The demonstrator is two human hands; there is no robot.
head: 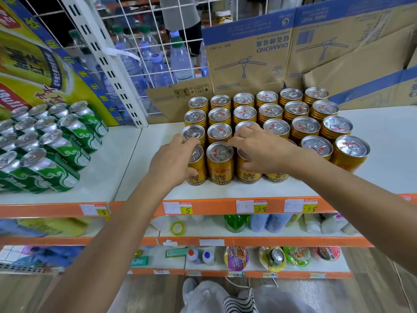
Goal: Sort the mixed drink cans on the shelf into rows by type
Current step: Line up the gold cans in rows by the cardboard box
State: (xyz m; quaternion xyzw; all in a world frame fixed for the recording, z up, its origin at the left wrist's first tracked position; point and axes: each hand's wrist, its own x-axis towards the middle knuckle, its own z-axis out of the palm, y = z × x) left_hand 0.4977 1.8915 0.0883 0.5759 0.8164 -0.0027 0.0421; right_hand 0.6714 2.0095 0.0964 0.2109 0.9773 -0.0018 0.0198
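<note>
RedBull cans (220, 163), gold, rowed on shelf (383, 136); left hand (173, 161) gripping corner can (200, 164), right hand (266, 152) clasping third can (248, 176); price tag (186, 210) "5".

My left hand (173, 159) reaches in from the lower left on a bare, nearly straight forearm. Its fingers curl over the silver lid of a short gold metal drink can (199, 164) and the thumb presses the front wall, so I grip it from its left side. My right hand (264, 152) comes from the lower right, also bare-armed, palm down and knuckles raised. Its fingers (239, 141) arch and spread, the index stretched leftward. The thumb tucks under the palm against a second gold metal can (248, 175), pinching it. My hands sit near each other, not touching.
</note>
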